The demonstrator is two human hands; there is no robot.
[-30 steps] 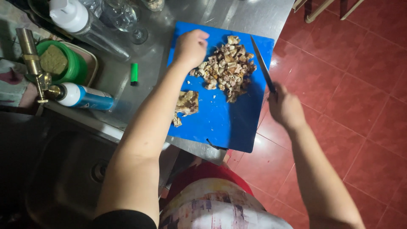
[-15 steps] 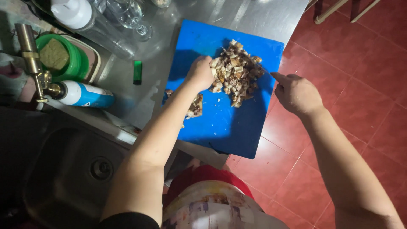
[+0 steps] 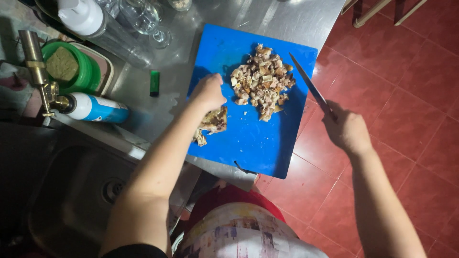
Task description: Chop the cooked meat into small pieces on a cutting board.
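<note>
Blue cutting board (image 3: 248, 138) on steel bench (image 3: 287, 19), chopped meat pile (image 3: 263, 81) at centre, left hand (image 3: 208, 93) grip closed on uncut meat piece (image 3: 213, 122), right hand (image 3: 346, 129) grip clasping knife (image 3: 308, 83), green bowl (image 3: 88, 74) holding sponge (image 3: 62, 64)

A forearm covers part of the uncut piece of meat (image 3: 213, 122) on the blue cutting board (image 3: 248, 143), and the left hand (image 3: 208, 91), knuckles up, hides its own fingertips. The knife (image 3: 310, 85) handle is lost inside the right hand (image 3: 347, 130). At the top edge, a white-capped bottle (image 3: 83, 16) and a stemmed glass (image 3: 143, 19) are cut off. The sink (image 3: 71, 200) sits in deep shadow, its far side unreadable.
</note>
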